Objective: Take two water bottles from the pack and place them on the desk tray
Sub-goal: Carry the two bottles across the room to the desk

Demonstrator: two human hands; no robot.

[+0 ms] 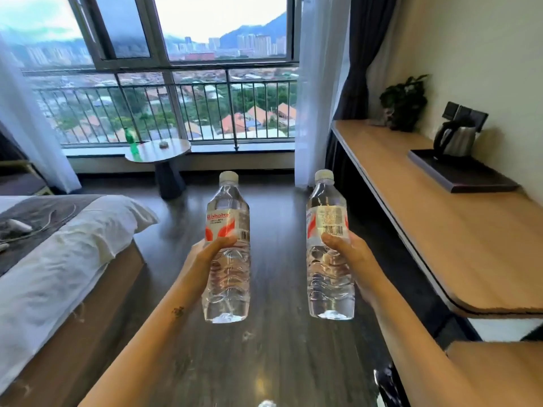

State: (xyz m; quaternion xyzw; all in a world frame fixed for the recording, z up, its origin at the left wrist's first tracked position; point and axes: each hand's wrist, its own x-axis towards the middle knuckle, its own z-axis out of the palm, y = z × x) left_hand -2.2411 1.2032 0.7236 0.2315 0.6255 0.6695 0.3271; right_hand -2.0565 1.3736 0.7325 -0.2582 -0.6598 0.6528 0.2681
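two water bottles, both upright and capped, held over the floor: left bottle in the left hand, right bottle in the right hand, each grip closed around mid-body. one dark tray on the counter at right carries one kettle; neither bottle touches it.

Two clear capped water bottles, left bottle and right bottle, are upright above the floor; the dark tray lies on the table.
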